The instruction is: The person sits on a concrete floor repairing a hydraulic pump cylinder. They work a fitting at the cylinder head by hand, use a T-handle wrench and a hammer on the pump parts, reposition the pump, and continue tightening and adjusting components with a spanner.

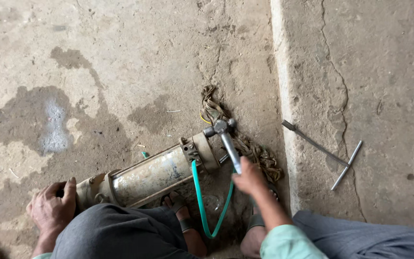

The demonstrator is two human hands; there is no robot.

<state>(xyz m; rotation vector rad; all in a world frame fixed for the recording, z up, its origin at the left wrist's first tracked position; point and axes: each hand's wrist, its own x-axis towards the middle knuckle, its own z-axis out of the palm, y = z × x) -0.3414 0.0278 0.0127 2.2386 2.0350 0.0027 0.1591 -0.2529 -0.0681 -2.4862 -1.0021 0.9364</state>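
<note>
The left hand (pixel 51 207) clasps the near end of a cylindrical metal motor body (pixel 152 175) lying on the concrete floor (pixel 120 57). The right hand (pixel 249 176) is clenched around a hammer (pixel 226 139), its head at the cylinder's far end. Beyond lie a crumpled rag (pixel 245 144) and, further right, a T-handle wrench (pixel 329 156).

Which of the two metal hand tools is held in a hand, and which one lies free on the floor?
The hammer is held by the right hand, its head against the cylinder's end. The T-handled wrench lies untouched on the raised concrete.
</note>
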